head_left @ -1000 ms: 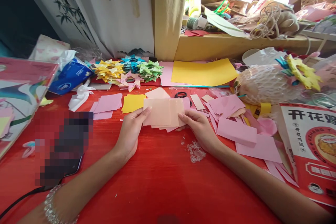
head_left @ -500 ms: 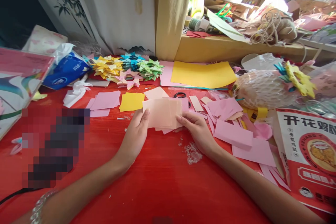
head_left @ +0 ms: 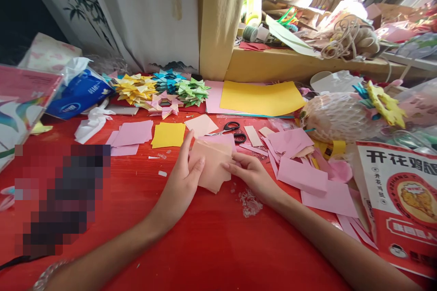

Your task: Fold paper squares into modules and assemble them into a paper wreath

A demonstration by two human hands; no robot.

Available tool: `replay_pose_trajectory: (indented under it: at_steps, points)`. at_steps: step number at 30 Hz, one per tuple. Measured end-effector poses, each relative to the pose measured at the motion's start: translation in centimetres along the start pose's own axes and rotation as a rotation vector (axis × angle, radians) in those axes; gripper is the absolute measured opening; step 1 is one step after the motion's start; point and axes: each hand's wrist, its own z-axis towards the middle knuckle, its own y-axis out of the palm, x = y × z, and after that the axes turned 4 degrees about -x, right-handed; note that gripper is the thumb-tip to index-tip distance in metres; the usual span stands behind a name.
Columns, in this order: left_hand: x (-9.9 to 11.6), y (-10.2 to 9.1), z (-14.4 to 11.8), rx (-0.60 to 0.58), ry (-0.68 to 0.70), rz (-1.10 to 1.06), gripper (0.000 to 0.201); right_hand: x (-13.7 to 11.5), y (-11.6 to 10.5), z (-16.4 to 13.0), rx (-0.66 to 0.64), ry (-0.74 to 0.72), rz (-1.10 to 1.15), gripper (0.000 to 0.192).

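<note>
Gathering the fanned peach paper squares [head_left: 212, 169] into one tilted stack at frame centre, lower than a moment ago, we pinch it between left hand [head_left: 182, 181] and right hand [head_left: 251, 173], baring the scissors [head_left: 233, 130] behind on the red table [head_left: 205, 245].

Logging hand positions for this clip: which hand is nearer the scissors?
Right. The right hand lies just below the scissors, holding the peach paper; the left hand is farther, lower left.

Left hand [head_left: 182, 177]: fingers raised, thumb pinching inward | Right hand [head_left: 251, 173]: palm down, fingertips seemingly closed in a pinch | Both forearms bare, angled inward, wrists low
</note>
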Motion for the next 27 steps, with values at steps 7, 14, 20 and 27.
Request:
replay_pose_trajectory:
  at_steps: [7, 14, 20, 27]
  points:
    - [0.3, -0.2, 0.2, -0.018, 0.051, -0.051, 0.038, 0.1, 0.2, -0.2, 0.097, -0.124, -0.257, 0.019]
    - [0.3, -0.4, -0.1, -0.042, 0.154, 0.128, 0.053, 0.2, 0.4, -0.4, 0.134, -0.249, -0.633, 0.017]
    - [-0.1, -0.4, -0.3, -0.047, 0.213, 0.112, 0.053, 0.3, 0.7, -0.5, 0.168, -0.333, -0.811, 0.010]
    - [-0.1, -0.3, -0.8, -0.016, 0.379, 0.171, 0.044, 1.6, 0.9, -0.9, 0.198, -0.506, -0.700, 0.056]
